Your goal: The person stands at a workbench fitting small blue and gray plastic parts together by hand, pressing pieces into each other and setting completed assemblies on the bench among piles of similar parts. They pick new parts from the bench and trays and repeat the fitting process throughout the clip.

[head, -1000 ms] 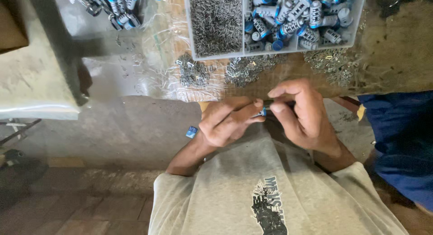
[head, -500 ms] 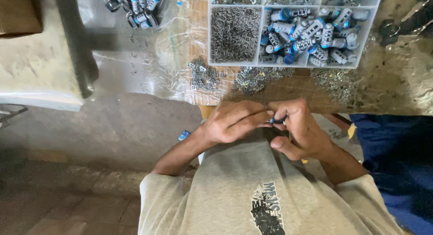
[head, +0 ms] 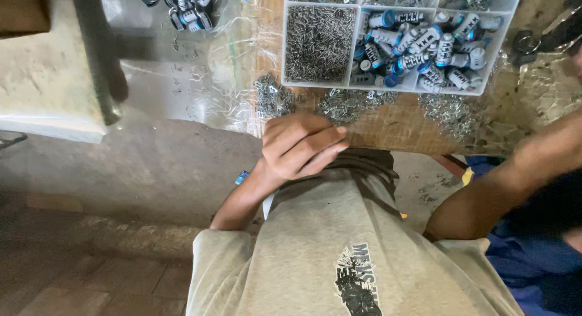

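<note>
Small metal clips (head: 348,105): loose heap on counter (head: 388,134) just below compartment tray (head: 388,85), beside left hand (head: 300,147); likely light, stiff, slippery—pinch singly; left grip curled, contents indiscernible; right hand unseen.

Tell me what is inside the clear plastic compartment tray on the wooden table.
In the clear plastic compartment tray, one compartment holds a heap of thin grey metal pins; the next holds blue-and-silver cylindrical parts. The back compartments hold small metal pieces, cut off by the picture's edge. Lower layers are covered.
</note>
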`<act>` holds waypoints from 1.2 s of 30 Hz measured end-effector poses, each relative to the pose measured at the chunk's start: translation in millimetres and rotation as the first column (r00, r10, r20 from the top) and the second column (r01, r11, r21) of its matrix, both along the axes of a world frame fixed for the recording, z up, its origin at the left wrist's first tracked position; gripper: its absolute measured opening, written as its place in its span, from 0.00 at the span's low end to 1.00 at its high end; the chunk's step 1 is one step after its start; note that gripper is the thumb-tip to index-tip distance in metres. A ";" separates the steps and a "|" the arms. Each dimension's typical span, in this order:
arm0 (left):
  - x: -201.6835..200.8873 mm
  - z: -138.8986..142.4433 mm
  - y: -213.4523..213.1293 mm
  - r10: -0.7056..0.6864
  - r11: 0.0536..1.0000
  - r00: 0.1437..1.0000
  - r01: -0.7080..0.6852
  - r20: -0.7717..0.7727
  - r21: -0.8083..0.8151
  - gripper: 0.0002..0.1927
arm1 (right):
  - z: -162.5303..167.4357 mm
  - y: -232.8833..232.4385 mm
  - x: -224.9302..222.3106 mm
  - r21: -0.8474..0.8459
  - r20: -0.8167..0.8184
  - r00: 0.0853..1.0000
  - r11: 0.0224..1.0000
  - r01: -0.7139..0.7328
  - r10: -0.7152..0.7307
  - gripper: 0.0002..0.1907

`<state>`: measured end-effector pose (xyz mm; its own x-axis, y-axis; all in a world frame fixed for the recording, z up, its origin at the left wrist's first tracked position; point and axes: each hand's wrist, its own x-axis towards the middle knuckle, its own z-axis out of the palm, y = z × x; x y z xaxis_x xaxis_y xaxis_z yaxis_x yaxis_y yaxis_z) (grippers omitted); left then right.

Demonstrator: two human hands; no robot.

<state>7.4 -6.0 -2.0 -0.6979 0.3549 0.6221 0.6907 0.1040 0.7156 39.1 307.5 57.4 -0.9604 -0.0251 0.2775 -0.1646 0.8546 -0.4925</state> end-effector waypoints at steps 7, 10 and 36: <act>-19.6 11.0 23.1 0.049 0.972 0.998 -0.036 0.047 -0.231 0.14 | -32.2 37.8 60.8 0.190 0.128 0.963 0.959 0.211 -0.237 0.12; -28.6 19.2 36.0 0.125 0.930 0.991 -0.097 0.056 -0.355 0.13 | -30.6 43.3 81.1 0.199 0.135 0.968 0.963 0.183 -0.212 0.10; -32.0 12.6 -25.5 0.060 0.849 0.739 -0.391 0.671 0.355 0.07 | -8.9 -137.2 -74.5 0.461 0.008 0.933 0.826 -0.324 0.361 0.09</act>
